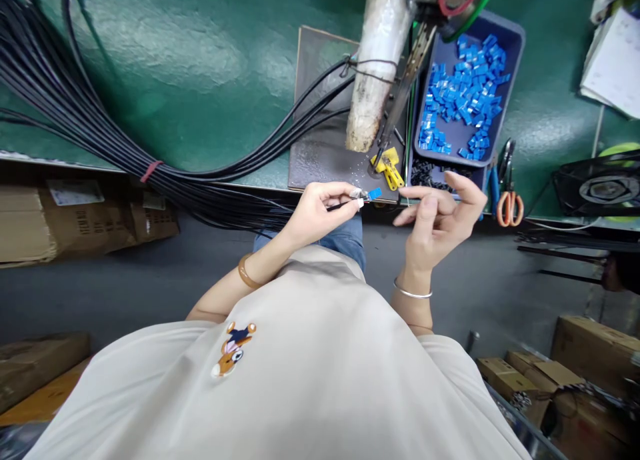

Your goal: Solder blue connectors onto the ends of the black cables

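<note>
My left hand (323, 209) pinches the end of a black cable that carries a small blue connector (374, 194), just off the table's front edge. To the right of it my right hand (440, 220) is raised with its fingers apart, and no object shows in it. A yellow tool (389, 168) lies on the dark board (320, 155) beyond the connector. The black cable bundle (200, 177) runs from the upper left, bound with a red tie (151, 171). Many blue pieces (465, 90) fill a grey bin (516, 53) behind my right hand.
A wrapped white machine part (375, 67) hangs over the board. Orange-handled scissors (510, 209) hang at the table's front edge. A black fan (597, 183) and white papers (614, 63) are on the right. Cardboard boxes (95, 223) stand under the table at left.
</note>
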Available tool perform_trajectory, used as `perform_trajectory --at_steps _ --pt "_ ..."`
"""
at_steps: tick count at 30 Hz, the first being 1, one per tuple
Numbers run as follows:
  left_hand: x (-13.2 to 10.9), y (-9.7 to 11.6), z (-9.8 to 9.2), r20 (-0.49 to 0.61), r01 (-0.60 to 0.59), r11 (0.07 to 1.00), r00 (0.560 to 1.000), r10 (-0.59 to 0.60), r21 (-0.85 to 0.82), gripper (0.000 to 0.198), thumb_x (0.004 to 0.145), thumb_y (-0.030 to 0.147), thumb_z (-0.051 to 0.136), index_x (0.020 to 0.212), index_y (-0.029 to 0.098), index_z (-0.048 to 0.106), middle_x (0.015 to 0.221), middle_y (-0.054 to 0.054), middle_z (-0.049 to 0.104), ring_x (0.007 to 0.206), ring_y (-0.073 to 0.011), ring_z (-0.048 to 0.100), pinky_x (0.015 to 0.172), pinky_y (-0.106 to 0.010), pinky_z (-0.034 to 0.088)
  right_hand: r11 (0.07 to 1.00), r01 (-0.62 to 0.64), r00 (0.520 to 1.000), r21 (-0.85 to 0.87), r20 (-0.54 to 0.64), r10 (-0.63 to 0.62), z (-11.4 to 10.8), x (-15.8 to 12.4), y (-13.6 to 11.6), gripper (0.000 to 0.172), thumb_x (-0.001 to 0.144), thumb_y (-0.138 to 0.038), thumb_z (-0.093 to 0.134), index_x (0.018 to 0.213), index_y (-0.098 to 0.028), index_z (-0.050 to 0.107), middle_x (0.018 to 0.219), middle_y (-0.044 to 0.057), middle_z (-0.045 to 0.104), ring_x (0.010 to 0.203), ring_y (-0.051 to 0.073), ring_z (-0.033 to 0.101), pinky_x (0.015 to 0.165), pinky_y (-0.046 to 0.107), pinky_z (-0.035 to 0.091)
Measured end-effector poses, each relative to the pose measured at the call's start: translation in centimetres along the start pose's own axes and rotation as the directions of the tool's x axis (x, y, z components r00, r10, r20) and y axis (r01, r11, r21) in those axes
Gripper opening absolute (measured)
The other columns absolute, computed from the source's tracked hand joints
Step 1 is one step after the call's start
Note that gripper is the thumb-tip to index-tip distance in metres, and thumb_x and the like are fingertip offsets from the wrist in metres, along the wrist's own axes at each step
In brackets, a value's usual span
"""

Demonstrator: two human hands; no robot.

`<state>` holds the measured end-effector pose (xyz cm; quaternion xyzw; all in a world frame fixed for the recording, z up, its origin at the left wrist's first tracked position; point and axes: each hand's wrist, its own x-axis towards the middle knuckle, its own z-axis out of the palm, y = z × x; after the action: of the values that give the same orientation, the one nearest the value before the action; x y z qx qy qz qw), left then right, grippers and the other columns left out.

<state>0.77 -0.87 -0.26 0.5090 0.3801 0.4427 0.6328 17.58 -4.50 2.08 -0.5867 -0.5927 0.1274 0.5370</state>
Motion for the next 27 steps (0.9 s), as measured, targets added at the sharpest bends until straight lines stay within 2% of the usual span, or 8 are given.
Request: perform_trajectory --at_steps 3,6,9,15,18,23,27 --pt "0.3 -0.1 0.1 -0.013 0.007 1.000 1.000 -0.007 -0.027 0.018 0.074 0.029 0.073 0.073 0.012 0.066 0.066 0.001 0.061 0.058 -0.0051 0.050 0.057 -0.017 0.045 0.998 0.053 0.991 -0.039 0.127 -0.047 0.0 -0.1 0.3 0.013 0.095 -0.026 0.052 0.107 -0.025 0.057 0.099 0.002 0.074 0.077 0.014 0.074 0.067 0.030 0.061" --pt "0.6 -0.2 0.2 -0.015 -0.008 0.999 1.000 0.007 -0.039 0.019 0.076 0.030 0.073 0.073 0.012 0.065 0.070 0.000 0.063 0.063 -0.0064 0.054 0.061 -0.018 0.046 0.983 0.172 0.961 -0.067 0.229 -0.152 0.5 0.0 0.8 0.002 0.089 -0.023 0.061 0.091 -0.022 0.062 0.106 0.004 0.075 0.096 0.019 0.073 0.079 0.033 0.062" --pt "1.1 -0.3 0.4 -0.032 -0.022 1.000 0.999 0.022 -0.008 0.019 0.078 0.030 0.071 0.072 0.013 0.063 0.068 0.001 0.060 0.062 -0.0064 0.052 0.059 -0.018 0.044 0.974 0.204 0.953 -0.099 0.247 -0.174 1.3 0.0 1.2 0.003 0.089 -0.022 0.061 0.086 -0.022 0.061 0.110 0.006 0.074 0.095 0.019 0.073 0.078 0.033 0.062" --pt "2.2 0.3 0.6 -0.040 -0.065 0.997 0.997 0.066 0.032 0.014 0.080 0.023 0.068 0.072 0.015 0.060 0.059 0.005 0.046 0.053 -0.0047 0.037 0.050 -0.020 0.033 0.974 0.207 0.965 -0.091 0.182 -0.188 2.2 0.2 1.4 0.007 0.089 -0.019 0.059 0.083 -0.022 0.058 0.112 0.006 0.074 0.089 0.017 0.074 0.078 0.032 0.062" --pt "2.6 0.4 0.5 -0.041 -0.047 0.998 0.998 0.049 0.045 0.017 0.081 0.028 0.068 0.072 0.016 0.059 0.059 0.004 0.044 0.052 -0.0052 0.034 0.049 -0.022 0.029 0.980 0.177 0.969 -0.091 0.188 -0.158 2.3 0.4 1.4 0.007 0.089 -0.021 0.057 0.083 -0.022 0.057 0.113 0.006 0.074 0.090 0.018 0.075 0.077 0.034 0.063" --pt "2.8 0.2 0.5 -0.047 -0.031 0.998 0.998 0.034 0.052 0.026 0.080 0.037 0.070 0.072 0.017 0.055 0.055 0.006 0.032 0.050 -0.0055 0.026 0.048 -0.025 0.021 0.989 0.130 0.973 -0.066 0.203 -0.114 2.5 1.0 1.3 0.007 0.089 -0.021 0.058 0.083 -0.023 0.057 0.115 0.004 0.073 0.093 0.018 0.074 0.083 0.035 0.063" --pt "2.9 0.2 0.5 -0.054 -0.028 0.999 0.998 0.030 0.046 0.027 0.083 0.038 0.069 0.073 0.017 0.054 0.056 0.006 0.031 0.051 -0.0056 0.026 0.050 -0.025 0.021 0.994 0.108 0.974 -0.031 0.206 -0.099 2.6 1.2 1.0 0.007 0.089 -0.020 0.059 0.082 -0.023 0.057 0.115 0.004 0.073 0.093 0.018 0.074 0.083 0.035 0.063"
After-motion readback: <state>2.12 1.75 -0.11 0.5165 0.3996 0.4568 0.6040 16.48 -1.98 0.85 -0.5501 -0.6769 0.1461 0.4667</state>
